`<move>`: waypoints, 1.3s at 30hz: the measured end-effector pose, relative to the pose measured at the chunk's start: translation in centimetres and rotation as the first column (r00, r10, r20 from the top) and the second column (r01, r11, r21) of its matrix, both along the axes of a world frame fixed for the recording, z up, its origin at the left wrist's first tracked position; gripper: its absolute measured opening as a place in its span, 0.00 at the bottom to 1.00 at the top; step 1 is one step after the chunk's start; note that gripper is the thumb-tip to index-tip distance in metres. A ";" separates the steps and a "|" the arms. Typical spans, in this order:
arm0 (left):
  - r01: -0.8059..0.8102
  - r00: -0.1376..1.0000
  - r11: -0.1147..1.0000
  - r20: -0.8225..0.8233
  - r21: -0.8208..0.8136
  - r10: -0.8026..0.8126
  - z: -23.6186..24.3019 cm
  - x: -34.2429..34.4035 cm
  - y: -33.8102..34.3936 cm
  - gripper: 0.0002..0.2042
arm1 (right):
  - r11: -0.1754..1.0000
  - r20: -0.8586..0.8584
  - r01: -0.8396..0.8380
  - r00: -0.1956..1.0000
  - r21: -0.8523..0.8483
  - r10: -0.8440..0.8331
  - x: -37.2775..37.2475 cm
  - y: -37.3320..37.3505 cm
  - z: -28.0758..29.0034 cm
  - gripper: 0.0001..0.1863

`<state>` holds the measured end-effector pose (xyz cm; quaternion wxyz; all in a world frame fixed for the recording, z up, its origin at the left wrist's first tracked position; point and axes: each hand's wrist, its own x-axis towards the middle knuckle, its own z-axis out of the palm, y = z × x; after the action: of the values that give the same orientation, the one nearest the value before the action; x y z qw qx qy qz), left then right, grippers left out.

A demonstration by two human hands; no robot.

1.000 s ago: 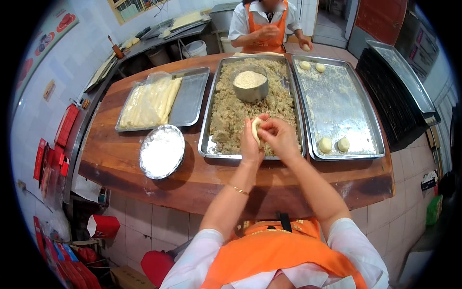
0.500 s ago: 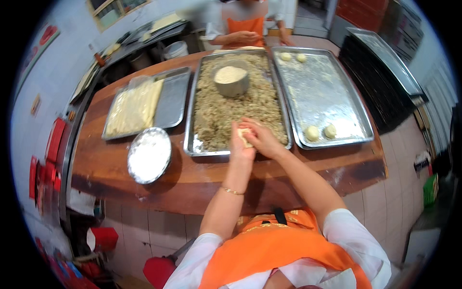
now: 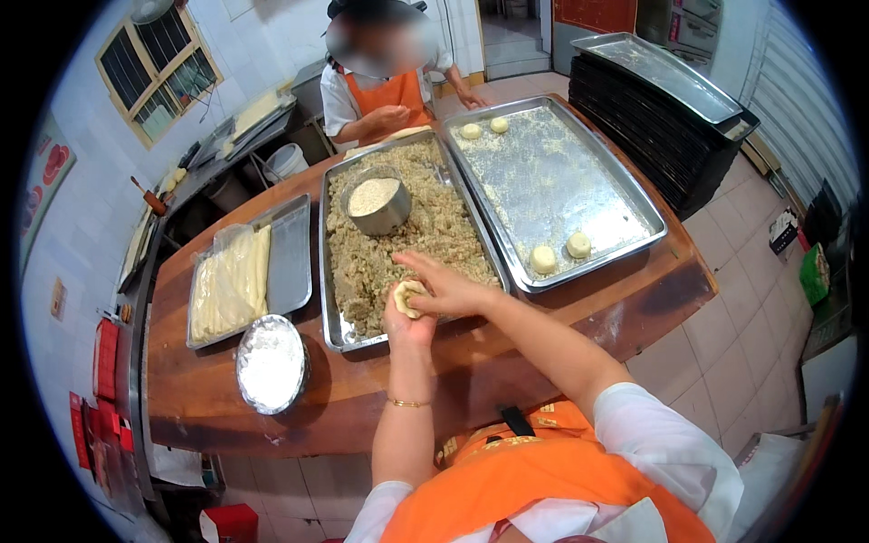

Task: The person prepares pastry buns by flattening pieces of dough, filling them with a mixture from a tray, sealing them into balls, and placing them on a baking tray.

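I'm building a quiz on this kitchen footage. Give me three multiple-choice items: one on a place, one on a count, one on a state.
1. Where does the metal bowl of crumbs stand?
A. in the filling tray
B. on the floor
C. in the right-hand tray

2. How many dough balls lie in the right-hand tray?
A. one
B. four
C. nine

3. What does the left hand hold?
A. nothing
B. a knife
C. a piece of dough

Answers:
1 A, the bowl sits on the filling in the filling tray.
2 B, two balls at the far end and two near the front.
3 C, the piece of dough lies in the left palm, with the right hand pressing on it.
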<state>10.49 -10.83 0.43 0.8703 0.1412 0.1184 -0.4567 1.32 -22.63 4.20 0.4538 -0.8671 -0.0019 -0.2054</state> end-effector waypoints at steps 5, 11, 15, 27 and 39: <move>-0.082 0.995 0.989 0.073 0.121 0.074 -1.8 -0.1 -0.4 0.15 | 0.963 -0.034 -0.008 0.999 0.270 0.017 -0.5 3.0 -0.6 0.31; -0.059 0.994 0.984 0.098 0.170 0.043 2.4 -1.6 -0.2 0.15 | 0.968 0.076 0.006 0.997 0.250 -0.025 0.4 2.0 -1.0 0.28; -0.048 0.986 0.993 0.162 0.105 0.031 0.5 -0.6 1.1 0.19 | 0.938 0.020 0.275 0.961 -0.212 -0.277 -0.4 -0.5 0.1 0.28; -0.046 0.991 0.975 0.129 0.219 0.017 -1.3 -1.0 -1.8 0.16 | 0.920 -0.118 -0.023 0.990 0.391 0.075 -0.8 0.2 -0.3 0.34; 0.094 0.882 0.991 0.454 0.098 -0.128 1.1 -2.2 -1.0 0.18 | 0.510 0.057 -0.149 0.980 0.847 0.191 -0.4 -1.7 -0.6 0.33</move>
<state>8.33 -11.79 1.49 0.8403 0.2834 -0.0825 -0.4547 0.92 -24.31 3.61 0.8351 -0.5371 0.0230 -0.1163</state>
